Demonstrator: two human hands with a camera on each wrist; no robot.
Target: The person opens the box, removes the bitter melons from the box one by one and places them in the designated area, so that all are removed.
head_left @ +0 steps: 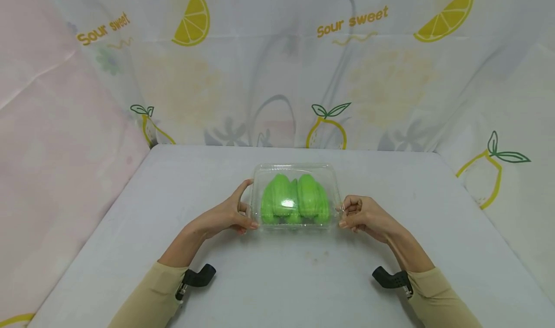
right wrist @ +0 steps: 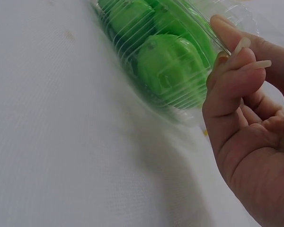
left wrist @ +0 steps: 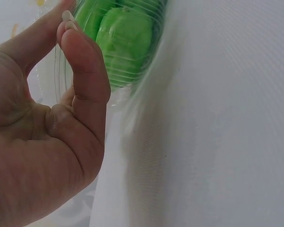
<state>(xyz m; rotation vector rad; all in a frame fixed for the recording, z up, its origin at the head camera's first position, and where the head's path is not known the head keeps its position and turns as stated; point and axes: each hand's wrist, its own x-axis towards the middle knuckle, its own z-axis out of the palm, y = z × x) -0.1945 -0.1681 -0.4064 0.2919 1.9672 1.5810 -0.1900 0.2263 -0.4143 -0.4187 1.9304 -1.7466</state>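
Note:
A clear plastic clamshell box [head_left: 299, 167] lies at the middle of the table in the head view. Through its lid show several bright green, elongated, ribbed pieces [head_left: 282, 195], side by side. My left hand [head_left: 228, 216] grips the box's left side, thumb at the near corner and another finger reaching toward the far one. At the near right corner, my right hand [head_left: 364, 216] pinches the rim between thumb and curled fingers. Both wrist views show the left hand [left wrist: 80, 109] and right hand [right wrist: 255, 104] at the box's edge, with rounded green ends behind ridged plastic.
A white cloth covers the table [head_left: 277, 284], with a few faint brownish spots [head_left: 318, 258] in front of the box. Behind it hangs a curtain [head_left: 260, 68] printed with lemons and lettering. Black wrist mounts [head_left: 201, 276] stick out from both sleeves.

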